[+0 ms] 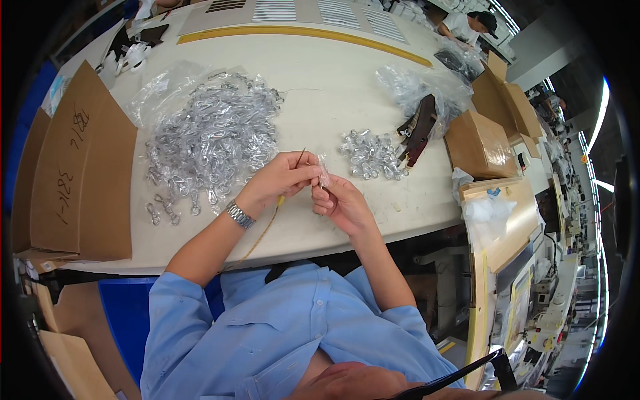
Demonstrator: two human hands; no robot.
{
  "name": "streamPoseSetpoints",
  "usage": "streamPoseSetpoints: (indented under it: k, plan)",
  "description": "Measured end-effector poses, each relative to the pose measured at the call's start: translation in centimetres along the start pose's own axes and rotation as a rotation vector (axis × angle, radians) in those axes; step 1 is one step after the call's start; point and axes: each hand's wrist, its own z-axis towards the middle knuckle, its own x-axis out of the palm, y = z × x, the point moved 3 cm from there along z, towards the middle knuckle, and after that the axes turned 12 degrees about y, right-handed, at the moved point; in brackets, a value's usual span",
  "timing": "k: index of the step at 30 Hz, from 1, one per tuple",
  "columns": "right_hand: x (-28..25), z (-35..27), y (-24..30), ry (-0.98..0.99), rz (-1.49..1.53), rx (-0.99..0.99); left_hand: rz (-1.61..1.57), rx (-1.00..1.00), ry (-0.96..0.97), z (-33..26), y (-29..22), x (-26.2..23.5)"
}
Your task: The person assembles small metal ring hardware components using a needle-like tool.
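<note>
Both my hands meet over the near middle of the table. My left hand (288,176) is closed around a slim tool whose dark pointed tip (303,156) sticks up past the fingers. From a yellow end below that palm, a yellow cord (261,235) trails to the table edge. My right hand (345,205) pinches a small clear packet (324,175), its contents too small to make out; my left fingertips touch it too. To the left lies a big heap of metal snap hooks in clear bags (220,123). A smaller pile of similar bagged hooks (370,153) sits right of my hands.
An open cardboard box (83,167) stands at the left edge. Near the smaller pile lie a dark strap piece (420,130) and clear plastic bags (400,83). More boxes (481,143) are at the right. A yellow strip (300,31) crosses the far table; another person (460,28) is beyond.
</note>
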Motion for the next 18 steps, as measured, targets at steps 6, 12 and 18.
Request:
streamPoseSetpoints:
  k: [6,12,18]
  plan:
    - [1.5,-0.4,1.0,-0.161,-0.424,0.293,0.396,-0.051,-0.087,0.0,1.0,-0.6]
    - [3.7,0.4,0.5,-0.388,-1.42,0.194,0.658,0.192,-0.211,0.6,2.3,-0.3]
    - [3.3,0.3,-1.1,-0.463,-1.737,0.074,0.546,0.087,-0.126,-0.2,-0.3,-0.2]
